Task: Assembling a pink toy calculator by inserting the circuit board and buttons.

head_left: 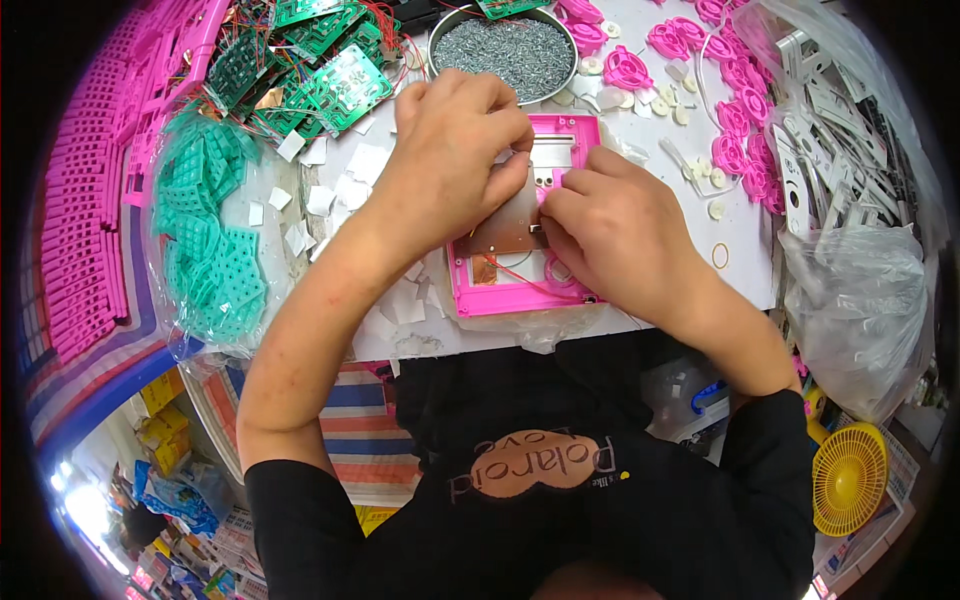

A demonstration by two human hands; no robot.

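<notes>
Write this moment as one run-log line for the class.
left hand: presses brown circuit board | right hand: fingers pinch board edge | base: pink plastic frame | behind: metal bowl of screws | left: green keypad mats

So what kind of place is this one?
Probably a small assembly bench for electronic toys or gadgets: both hands work on a pink plastic case, with green circuit boards, a bowl of screws and stacked pink parts around it.

I'm seeing a pink frame (520,290) on the white worktop (745,250); left of it, teal-green mats (205,235); above, green circuit boards (335,80) and grey screws (503,50).
</notes>
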